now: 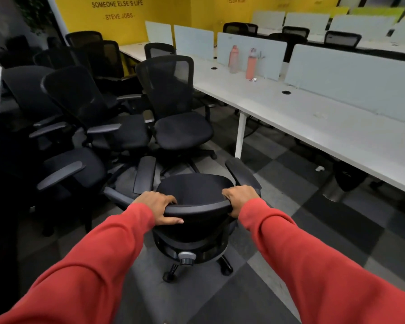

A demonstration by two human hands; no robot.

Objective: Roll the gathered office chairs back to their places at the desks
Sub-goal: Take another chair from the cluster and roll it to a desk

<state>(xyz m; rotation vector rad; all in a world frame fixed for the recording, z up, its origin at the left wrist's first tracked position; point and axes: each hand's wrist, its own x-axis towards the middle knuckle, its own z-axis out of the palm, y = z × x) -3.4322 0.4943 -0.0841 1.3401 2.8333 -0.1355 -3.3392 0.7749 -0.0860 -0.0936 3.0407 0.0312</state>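
Red sleeves (314,260) reached forward; left hand (158,208) and right hand (240,199) both gripped the backrest top of the nearest chair (194,195), a hold suited to steering it. Chair stood on the aisle floor, between the gathered chairs (98,118) and the bench (314,118), probably bound for the bench.

Left of the long white desk (325,129), black chairs (79,97) stand packed arm to arm, with no gap we could pass through. Along the desk's near edge a strip of checkered carpet (288,206) lies open. The nearest chair (194,190) stands in that strip, just off the desk's white leg (240,134). Under the desk a dark shape (347,181), perhaps a chair base, fills part of the knee space. On top, two pink bottles (251,65) stand against a pale divider (271,57).
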